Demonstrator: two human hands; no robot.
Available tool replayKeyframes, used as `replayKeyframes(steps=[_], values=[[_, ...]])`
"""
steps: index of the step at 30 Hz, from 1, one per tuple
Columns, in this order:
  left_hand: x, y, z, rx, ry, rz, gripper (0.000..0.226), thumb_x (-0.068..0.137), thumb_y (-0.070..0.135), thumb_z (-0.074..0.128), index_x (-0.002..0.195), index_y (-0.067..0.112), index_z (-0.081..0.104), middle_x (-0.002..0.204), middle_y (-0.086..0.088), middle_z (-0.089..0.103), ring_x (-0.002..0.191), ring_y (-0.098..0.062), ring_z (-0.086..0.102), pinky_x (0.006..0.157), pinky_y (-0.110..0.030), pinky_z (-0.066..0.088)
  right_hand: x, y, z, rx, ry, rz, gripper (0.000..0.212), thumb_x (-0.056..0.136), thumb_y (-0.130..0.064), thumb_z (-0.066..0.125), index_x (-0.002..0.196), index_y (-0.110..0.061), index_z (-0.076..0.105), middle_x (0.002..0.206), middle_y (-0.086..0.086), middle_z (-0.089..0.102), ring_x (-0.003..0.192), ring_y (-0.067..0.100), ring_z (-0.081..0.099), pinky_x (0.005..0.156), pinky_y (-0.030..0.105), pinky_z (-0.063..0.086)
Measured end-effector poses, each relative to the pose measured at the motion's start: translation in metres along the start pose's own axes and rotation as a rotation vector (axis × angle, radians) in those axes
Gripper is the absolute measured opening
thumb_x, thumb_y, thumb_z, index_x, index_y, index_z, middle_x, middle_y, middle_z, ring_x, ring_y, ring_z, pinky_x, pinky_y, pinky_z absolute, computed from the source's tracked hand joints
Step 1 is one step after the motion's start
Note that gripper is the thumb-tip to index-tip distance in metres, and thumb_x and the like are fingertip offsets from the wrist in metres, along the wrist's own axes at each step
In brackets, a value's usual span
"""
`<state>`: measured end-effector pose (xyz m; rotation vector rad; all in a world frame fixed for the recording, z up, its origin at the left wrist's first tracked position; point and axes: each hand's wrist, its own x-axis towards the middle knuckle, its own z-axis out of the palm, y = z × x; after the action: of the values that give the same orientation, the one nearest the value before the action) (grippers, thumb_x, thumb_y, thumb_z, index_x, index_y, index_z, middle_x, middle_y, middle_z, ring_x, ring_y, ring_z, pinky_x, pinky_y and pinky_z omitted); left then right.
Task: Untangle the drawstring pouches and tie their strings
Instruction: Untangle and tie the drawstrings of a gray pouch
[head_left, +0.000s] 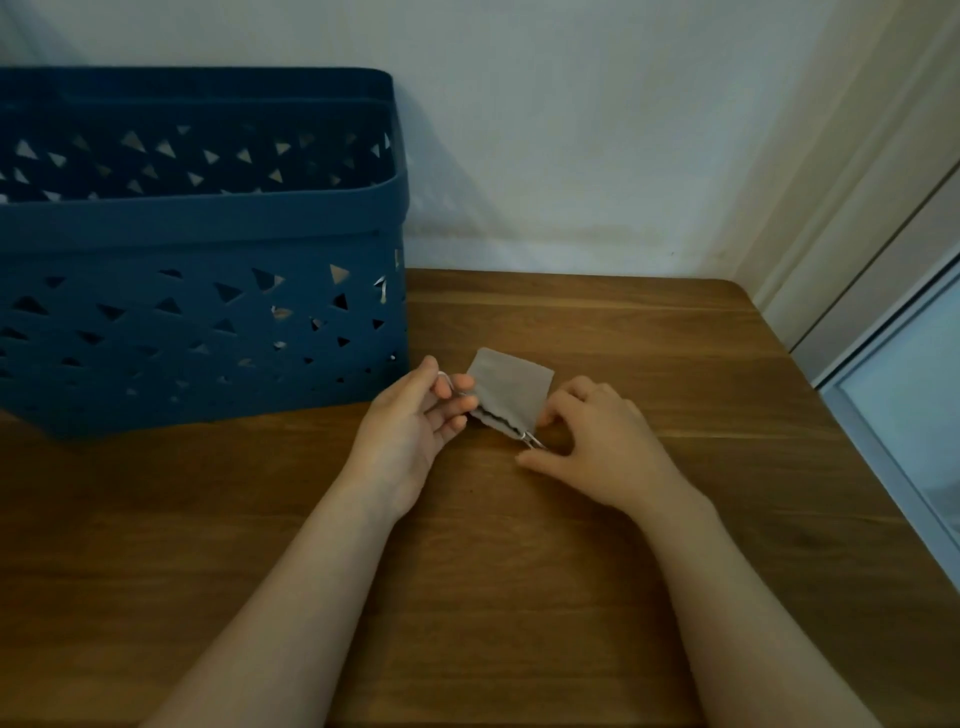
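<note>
On a brown wooden table (623, 571) just right of a blue basket (208, 322) lies a grey drawstring pouch (511, 387). The left hand (415, 421) pinches its left string (447, 379); the right hand (597, 441) pinches the right string (532, 440).

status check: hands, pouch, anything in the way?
Left hand pinches string loop at pouch's left end. Right hand pinches string at right end. Grey pouch flat on table, mouth gathered, untied. Blue basket sits left, not obstructing.

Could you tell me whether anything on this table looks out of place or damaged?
Nothing stands out: the grey pouch lies flat between the left hand and right hand, beside the upright blue basket.
</note>
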<state>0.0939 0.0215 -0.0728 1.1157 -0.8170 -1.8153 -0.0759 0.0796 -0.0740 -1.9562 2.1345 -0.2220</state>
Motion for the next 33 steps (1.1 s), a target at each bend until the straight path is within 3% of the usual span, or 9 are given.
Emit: replayKeyframes(steps=[4,9,13,17,19,21,24,30,33], values=[[-0.002,0.002,0.0,-0.154,-0.047,-0.005,0.032,0.098,0.032,0.043,0.073,0.018,0.056,0.078,0.001,0.069,0.078,-0.012,0.064,0.077,-0.03,0.048,0.004,-0.016,0.008,-0.117,0.138,-0.101,0.025,0.093,-0.039,0.048,0.109,-0.021,0.057,0.117,-0.002,0.05,0.106,0.014,0.045,0.089,0.029,0.038],[-0.001,0.005,-0.002,-0.303,-0.002,-0.013,0.029,0.098,0.031,0.043,0.078,0.018,0.059,0.073,0.002,0.068,0.076,-0.012,0.065,0.073,-0.029,0.049,0.002,-0.002,0.002,-0.017,0.056,-0.111,0.028,0.099,-0.033,0.037,0.097,-0.019,0.061,0.102,-0.003,0.052,0.093,0.012,0.048,0.083,0.03,0.044],[0.002,0.005,-0.003,-0.377,0.057,-0.03,0.027,0.098,0.03,0.045,0.081,0.017,0.06,0.076,0.001,0.066,0.081,-0.013,0.063,0.074,-0.029,0.05,-0.004,0.01,-0.008,0.637,0.055,0.064,0.034,0.098,-0.031,0.039,0.071,-0.018,0.054,0.078,-0.001,0.052,0.071,0.009,0.048,0.071,0.024,0.038],[0.001,0.003,-0.002,-0.372,0.041,-0.05,0.026,0.097,0.031,0.046,0.081,0.016,0.06,0.074,0.001,0.064,0.075,-0.012,0.06,0.074,-0.027,0.049,-0.007,0.003,-0.008,1.465,0.201,0.222,0.049,0.094,-0.032,0.044,0.047,-0.023,0.055,0.094,0.003,0.068,0.1,0.016,0.061,0.092,0.034,0.044],[0.0,0.002,-0.001,-0.362,0.017,-0.066,0.025,0.097,0.031,0.046,0.081,0.016,0.058,0.07,0.001,0.062,0.07,-0.011,0.058,0.071,-0.027,0.048,-0.006,-0.005,-0.008,1.85,0.204,0.251,0.044,0.09,-0.033,0.046,0.05,-0.023,0.06,0.096,0.003,0.07,0.106,0.016,0.063,0.096,0.035,0.043],[-0.001,0.001,0.001,-0.336,0.009,-0.094,0.024,0.097,0.03,0.047,0.08,0.016,0.058,0.068,0.001,0.061,0.069,-0.012,0.058,0.07,-0.028,0.048,-0.004,-0.01,-0.008,2.12,0.227,0.272,0.031,0.087,-0.034,0.048,0.064,-0.017,0.061,0.08,0.003,0.07,0.092,0.016,0.068,0.095,0.035,0.045],[-0.002,-0.001,0.002,-0.298,0.003,-0.115,0.028,0.098,0.03,0.044,0.076,0.016,0.055,0.063,0.001,0.055,0.064,-0.012,0.053,0.07,-0.028,0.046,-0.001,-0.006,-0.006,2.124,0.254,0.278,0.045,0.094,-0.038,0.041,0.055,-0.018,0.05,0.058,-0.002,0.051,0.062,0.012,0.057,0.085,0.032,0.045],[-0.002,0.005,0.003,-0.338,0.036,-0.021,0.035,0.101,0.03,0.038,0.071,0.016,0.049,0.056,0.005,0.039,0.052,-0.009,0.034,0.06,-0.024,0.034,0.0,0.012,-0.017,2.019,0.38,0.46,0.049,0.099,-0.034,0.037,0.053,-0.019,0.04,0.05,-0.005,0.029,0.044,0.01,0.028,0.064,0.027,0.05],[-0.004,0.002,0.006,-0.267,0.035,0.019,0.033,0.1,0.029,0.039,0.073,0.016,0.052,0.058,0.004,0.043,0.054,-0.009,0.037,0.062,-0.024,0.035,-0.001,0.004,-0.018,1.816,0.339,0.461,0.048,0.099,-0.037,0.035,0.056,-0.018,0.042,0.05,-0.004,0.032,0.045,0.009,0.028,0.043,0.019,0.033]])
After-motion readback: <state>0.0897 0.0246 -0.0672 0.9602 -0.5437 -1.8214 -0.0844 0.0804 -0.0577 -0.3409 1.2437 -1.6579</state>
